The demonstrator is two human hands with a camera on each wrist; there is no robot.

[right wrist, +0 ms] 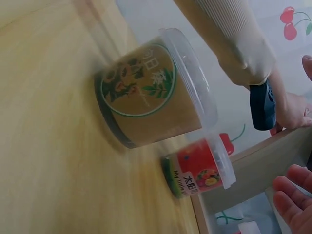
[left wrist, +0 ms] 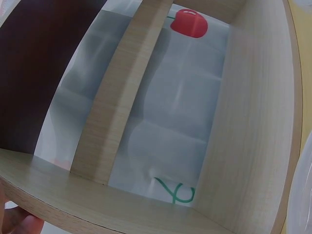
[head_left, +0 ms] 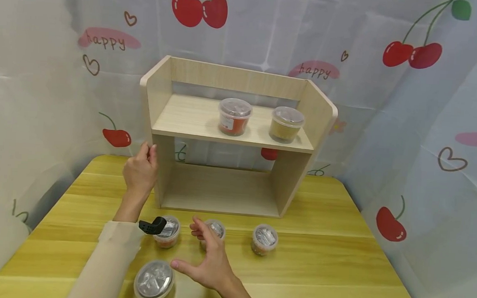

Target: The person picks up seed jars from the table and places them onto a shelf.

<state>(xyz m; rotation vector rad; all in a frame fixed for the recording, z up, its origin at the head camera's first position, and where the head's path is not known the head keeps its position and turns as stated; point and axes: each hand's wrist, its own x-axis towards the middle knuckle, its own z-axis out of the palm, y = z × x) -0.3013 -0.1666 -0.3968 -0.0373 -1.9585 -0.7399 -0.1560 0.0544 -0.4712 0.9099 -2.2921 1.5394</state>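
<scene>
My left hand [head_left: 140,170] grips the front edge of the left side panel of a light wood shelf [head_left: 222,141]; its fingertips [left wrist: 27,225] show at the panel's edge in the left wrist view. Over the table my right hand [head_left: 213,261] is held with thumb and fingers spread and nothing between them. Just left of its thumb stands a large lidded tub [head_left: 154,281], with a brown label in the right wrist view. Behind the hand is a small lidded tub [head_left: 217,229], partly hidden by the fingers. Another small tub [head_left: 168,236], partly behind the left wrist camera, stands to its left.
A third small tub [head_left: 265,239] is on the table at right, in front of the shelf. On the upper board stand a red-labelled tub [head_left: 234,117] and a yellowish tub [head_left: 287,124]. A cherry-print curtain [head_left: 262,32] hangs behind the wooden table [head_left: 329,273].
</scene>
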